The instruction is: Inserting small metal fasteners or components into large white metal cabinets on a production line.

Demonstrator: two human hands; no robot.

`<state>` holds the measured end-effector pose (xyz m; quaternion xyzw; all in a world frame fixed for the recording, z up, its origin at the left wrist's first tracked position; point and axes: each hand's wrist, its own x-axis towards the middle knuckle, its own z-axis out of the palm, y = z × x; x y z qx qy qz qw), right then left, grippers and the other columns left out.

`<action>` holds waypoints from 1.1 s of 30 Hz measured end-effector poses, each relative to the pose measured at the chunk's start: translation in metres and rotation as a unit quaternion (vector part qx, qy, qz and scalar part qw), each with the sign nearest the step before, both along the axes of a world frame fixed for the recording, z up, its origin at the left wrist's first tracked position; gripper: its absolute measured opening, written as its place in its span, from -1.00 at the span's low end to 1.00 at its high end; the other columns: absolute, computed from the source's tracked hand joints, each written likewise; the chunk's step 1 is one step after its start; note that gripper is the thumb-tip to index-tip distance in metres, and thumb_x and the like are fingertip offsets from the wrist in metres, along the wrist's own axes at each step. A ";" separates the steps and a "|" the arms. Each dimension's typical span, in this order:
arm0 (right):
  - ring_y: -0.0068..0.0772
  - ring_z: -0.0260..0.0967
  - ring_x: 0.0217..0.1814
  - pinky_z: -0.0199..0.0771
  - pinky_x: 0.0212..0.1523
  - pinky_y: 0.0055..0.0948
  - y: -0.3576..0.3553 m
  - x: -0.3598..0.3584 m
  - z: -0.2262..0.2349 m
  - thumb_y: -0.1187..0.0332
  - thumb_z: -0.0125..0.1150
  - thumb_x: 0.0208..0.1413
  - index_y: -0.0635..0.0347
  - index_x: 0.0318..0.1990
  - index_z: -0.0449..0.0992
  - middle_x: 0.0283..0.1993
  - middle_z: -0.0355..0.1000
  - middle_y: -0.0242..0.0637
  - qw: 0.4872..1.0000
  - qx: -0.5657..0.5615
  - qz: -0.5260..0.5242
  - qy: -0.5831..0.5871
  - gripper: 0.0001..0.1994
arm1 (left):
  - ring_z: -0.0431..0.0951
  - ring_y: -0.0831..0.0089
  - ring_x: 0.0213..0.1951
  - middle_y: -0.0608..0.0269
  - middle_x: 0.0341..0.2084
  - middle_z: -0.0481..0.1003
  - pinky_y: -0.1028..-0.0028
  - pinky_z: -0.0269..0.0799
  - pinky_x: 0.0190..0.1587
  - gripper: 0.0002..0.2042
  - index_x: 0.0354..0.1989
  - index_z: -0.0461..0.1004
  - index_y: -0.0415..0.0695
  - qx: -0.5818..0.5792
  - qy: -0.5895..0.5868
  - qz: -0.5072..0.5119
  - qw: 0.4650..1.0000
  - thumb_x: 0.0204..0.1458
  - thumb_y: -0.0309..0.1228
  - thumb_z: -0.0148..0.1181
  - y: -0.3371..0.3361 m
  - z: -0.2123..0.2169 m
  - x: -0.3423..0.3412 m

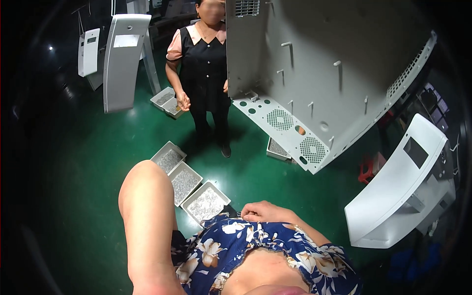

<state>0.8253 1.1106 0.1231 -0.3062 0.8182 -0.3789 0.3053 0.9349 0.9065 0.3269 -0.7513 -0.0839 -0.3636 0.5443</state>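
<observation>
My left arm [147, 216] is raised with its elbow bent; the hand lies outside the picture. At my waist, my right hand [265, 211] rests against the front of my blue floral top [211, 253]. Its fingers are curled inward, and what they hold, if anything, is hidden. Just beyond that hand stands a pale bin [228, 200] filled with small shiny pieces. Two similar bins, a middle one [200, 178] and a farther one [184, 157], continue the row on the green floor, partly behind my left elbow.
A large pale perforated housing [314, 73] hangs at upper right. A co-worker [209, 69] stands beside it. Curved white panels hang at left [120, 73] and right [373, 216]. More bins stand near the co-worker [162, 93] and under the housing [278, 153]. A red stool [365, 169] is behind.
</observation>
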 end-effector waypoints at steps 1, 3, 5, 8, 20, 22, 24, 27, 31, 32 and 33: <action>-0.41 0.34 -0.36 0.31 -0.32 -0.47 -0.002 0.001 -0.007 0.25 -0.04 0.06 0.16 -0.25 0.38 -0.38 0.39 -0.27 1.000 -0.012 0.009 0.007 -0.79 | 0.16 0.25 0.02 0.20 -0.04 0.28 0.09 -0.02 0.00 -0.70 -0.11 0.30 -0.14 0.099 0.030 0.052 0.993 0.01 -0.26 -0.04 0.001 0.003 0.002; -0.40 0.34 -0.33 0.32 -0.30 -0.46 -0.003 0.002 -0.010 0.25 -0.04 0.06 0.16 -0.24 0.38 -0.37 0.40 -0.26 1.000 0.001 0.025 0.011 -0.79 | 0.17 0.26 0.01 0.20 -0.08 0.30 0.11 0.00 -0.02 -0.70 -0.13 0.31 -0.14 0.144 0.086 0.055 0.984 -0.01 -0.28 -0.02 -0.005 0.002 0.010; -0.40 0.35 -0.34 0.32 -0.31 -0.47 -0.006 0.004 -0.010 0.24 -0.04 0.06 0.17 -0.24 0.38 -0.37 0.40 -0.27 0.999 -0.006 0.034 0.019 -0.78 | 0.18 0.27 0.01 0.21 -0.09 0.31 0.13 0.01 -0.03 -0.71 -0.13 0.32 -0.13 0.011 0.070 -0.002 0.997 -0.02 -0.29 -0.02 -0.008 -0.006 0.015; -0.40 0.37 -0.29 0.34 -0.26 -0.48 -0.001 0.013 -0.015 0.27 -0.05 0.07 0.19 -0.23 0.38 -0.32 0.42 -0.27 1.000 -0.013 0.005 0.017 -0.79 | 0.14 0.29 0.07 0.20 -0.08 0.32 0.18 0.06 -0.03 -0.66 -0.04 0.30 -0.05 0.094 0.069 -0.042 0.992 -0.01 -0.25 -0.01 -0.009 -0.009 -0.005; -0.32 0.34 -0.37 0.32 -0.29 -0.44 0.036 0.019 -0.043 0.22 -0.01 0.03 0.22 -0.30 0.39 -0.41 0.39 -0.13 0.994 0.020 -0.058 0.086 -0.76 | 0.38 0.27 -0.32 0.21 -0.39 0.39 0.37 0.29 -0.24 -0.80 -0.43 0.36 -0.17 -0.476 -0.446 0.242 0.718 -0.01 -0.27 0.00 0.098 -0.131 -0.070; -0.32 0.34 -0.36 0.32 -0.29 -0.44 0.041 0.013 -0.038 0.22 -0.01 0.03 0.22 -0.30 0.39 -0.41 0.38 -0.13 0.994 0.026 -0.047 0.099 -0.76 | 0.37 0.15 -0.23 0.12 -0.31 0.39 0.28 0.28 -0.18 -0.73 -0.30 0.34 -0.17 -0.595 -0.447 0.237 0.625 0.01 -0.20 -0.03 0.119 -0.164 -0.079; -0.32 0.34 -0.36 0.32 -0.29 -0.44 0.044 0.005 -0.035 0.22 -0.01 0.03 0.22 -0.30 0.39 -0.41 0.38 -0.13 0.993 0.031 -0.032 0.108 -0.75 | 0.41 0.08 -0.30 0.07 -0.40 0.42 0.25 0.30 -0.27 -0.68 -0.30 0.36 -0.16 -0.637 -0.464 0.256 0.560 0.00 -0.12 -0.07 0.130 -0.206 -0.078; -0.31 0.34 -0.36 0.32 -0.29 -0.43 0.051 -0.007 -0.030 0.21 -0.02 0.03 0.22 -0.30 0.39 -0.41 0.38 -0.13 0.993 0.032 -0.022 0.116 -0.75 | 0.43 0.09 -0.30 0.00 -0.41 0.45 0.28 0.31 -0.26 -0.56 -0.22 0.37 -0.13 -0.741 -0.469 0.231 0.421 0.05 0.00 -0.23 0.136 -0.225 -0.077; -0.30 0.34 -0.36 0.32 -0.29 -0.42 0.065 -0.014 -0.024 0.20 -0.02 0.03 0.23 -0.30 0.39 -0.41 0.38 -0.12 0.991 0.026 -0.027 0.125 -0.74 | 0.44 0.12 -0.31 0.02 -0.40 0.45 0.31 0.30 -0.25 -0.55 -0.23 0.38 -0.13 -0.747 -0.488 0.212 0.398 0.04 0.01 -0.21 0.148 -0.224 -0.081; -0.30 0.34 -0.36 0.32 -0.29 -0.42 0.070 -0.012 -0.022 0.20 -0.02 0.03 0.23 -0.31 0.39 -0.41 0.38 -0.12 0.991 0.023 -0.033 0.128 -0.74 | 0.44 0.12 -0.30 0.02 -0.38 0.45 0.31 0.31 -0.24 -0.55 -0.22 0.38 -0.13 -0.749 -0.491 0.207 0.392 0.04 0.02 -0.22 0.151 -0.219 -0.081; -0.30 0.34 -0.36 0.32 -0.29 -0.42 0.076 -0.011 -0.020 0.20 -0.02 0.03 0.23 -0.31 0.39 -0.41 0.38 -0.12 0.990 0.019 -0.042 0.133 -0.74 | 0.43 0.11 -0.29 0.01 -0.37 0.45 0.31 0.31 -0.23 -0.54 -0.21 0.37 -0.12 -0.742 -0.497 0.213 0.396 0.04 0.03 -0.23 0.153 -0.221 -0.079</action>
